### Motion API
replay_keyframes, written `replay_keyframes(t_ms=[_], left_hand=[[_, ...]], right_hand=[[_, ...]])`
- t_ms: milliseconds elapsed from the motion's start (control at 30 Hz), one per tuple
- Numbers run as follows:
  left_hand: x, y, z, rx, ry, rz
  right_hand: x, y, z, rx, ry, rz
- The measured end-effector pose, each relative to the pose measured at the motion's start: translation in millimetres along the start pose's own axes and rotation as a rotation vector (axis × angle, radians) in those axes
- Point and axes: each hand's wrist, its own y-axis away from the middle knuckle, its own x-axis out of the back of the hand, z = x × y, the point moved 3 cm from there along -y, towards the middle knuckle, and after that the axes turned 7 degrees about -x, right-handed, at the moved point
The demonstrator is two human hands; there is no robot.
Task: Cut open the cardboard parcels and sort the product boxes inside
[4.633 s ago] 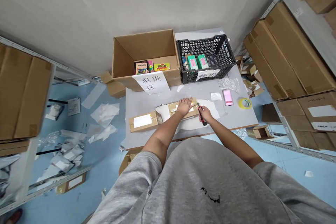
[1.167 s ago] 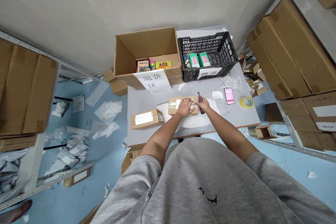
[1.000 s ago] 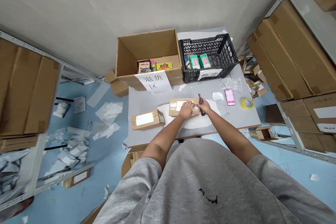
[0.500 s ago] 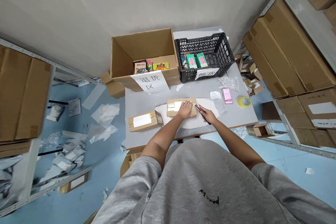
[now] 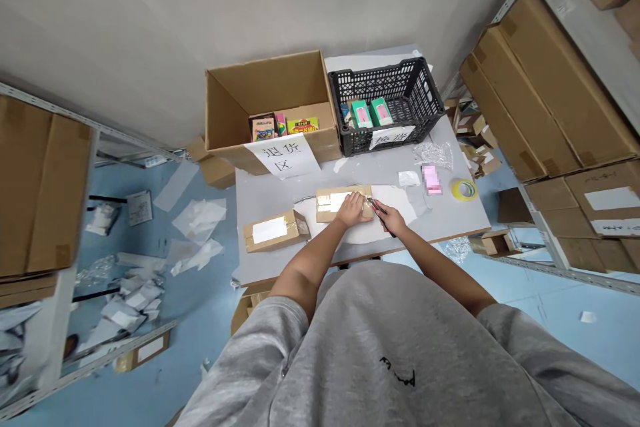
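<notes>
Atop the carton, spread left fingers partly hide its label; right fingers grip a cutter.

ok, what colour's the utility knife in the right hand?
Red and black: the utility knife shows best in the head view, the only one.

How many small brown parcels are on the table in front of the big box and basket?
2: one parcel under the left hand, another parcel to its left, toward the table's left end.
</notes>
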Motion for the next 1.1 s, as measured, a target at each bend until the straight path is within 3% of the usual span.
replay_keyframes(t_ms=[167,300,433,567,633,800,900,1000,1100], left_hand=[[-0.3,-2,1,-0.001,0.005,0.012],[2.3,-5,-3,0.027,0.010,0.018],[17.4,2,-23,0.059,-0.048,-0.002],[34.5,13,-44,0.129,-0.088,-0.098],[38.7,15,-47,0.229,-0.108,-0.090],[31.9,15,-43,0.797,-0.112,0.144],[23.0,15,-44,1.003,-0.031,0.227],[19.0,16,-53,1.117,0.100,0.101],[30.2,14,-70,0.988,0.117,0.033]], right_hand=[[-4,6,10,-0.030,-0.037,-0.032],[6,7,9,-0.014,-0.120,0.002],[18,7,7,-0.016,-0.105,0.093],[12,0,-1,-0.076,0.025,0.123],[4,-6,-11,-0.060,0.053,0.137],[-20,-26,-43,0.008,0.093,0.144],[-34,-38,-59,0.062,0.124,0.166],[-46,-45,-66,0.080,0.162,0.179],[-51,-42,-58,0.064,0.211,0.221]])
